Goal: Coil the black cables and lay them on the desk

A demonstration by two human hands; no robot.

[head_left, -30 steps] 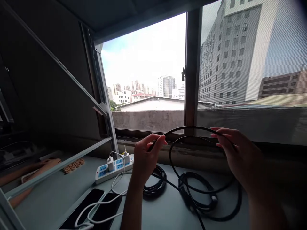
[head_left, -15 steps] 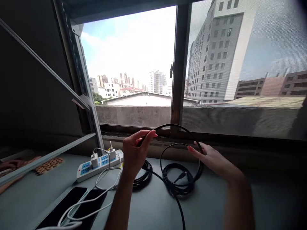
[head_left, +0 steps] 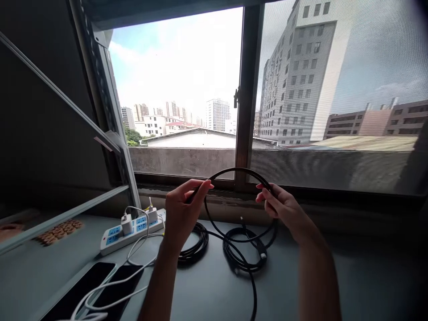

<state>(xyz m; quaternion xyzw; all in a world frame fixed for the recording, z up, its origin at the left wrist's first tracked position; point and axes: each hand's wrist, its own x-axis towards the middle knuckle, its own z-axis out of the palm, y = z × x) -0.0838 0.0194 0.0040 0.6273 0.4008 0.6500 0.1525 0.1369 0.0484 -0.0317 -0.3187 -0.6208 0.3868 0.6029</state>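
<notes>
Window: sliding, dark-framed (head_left: 245,111), fine mesh over the right-hand pane; buildings, a low wall and sky beyond.
Tabletop: grey-blue (head_left: 207,294), set below the sill.
Shelf frame: slotted metal upright (head_left: 117,111) at left, with a diagonal brace and a lower rail.
Black cable: one flexible length (head_left: 237,169), raised in an arch between both hands, above the table and before the window frame; a loop of it hangs below the arch.
Flat devices: two, black-faced (head_left: 82,290), side by side at lower left.
White cords: slender (head_left: 113,282), looped across the devices and up to the power strip.
Power strip: white with blue socket panels (head_left: 133,232), lying aslant near the shelf upright.
Right hand: thumb and fingers (head_left: 281,203) closed about the arch's right side.
Left hand: thumb and fingertips (head_left: 183,200) pinching the arch's left side.
Right coil: black cable, wound (head_left: 229,249), flat on the table beneath the hanging loop.
Left coil: black, wound (head_left: 203,243), just beside it, partly behind the left wrist.
Plug adapters: two, white (head_left: 126,224), seated in the power strip.
Latch: dark (head_left: 236,97), on the window's middle stile.
Connector: pale-tipped (head_left: 263,256), at the right coil's edge.
</notes>
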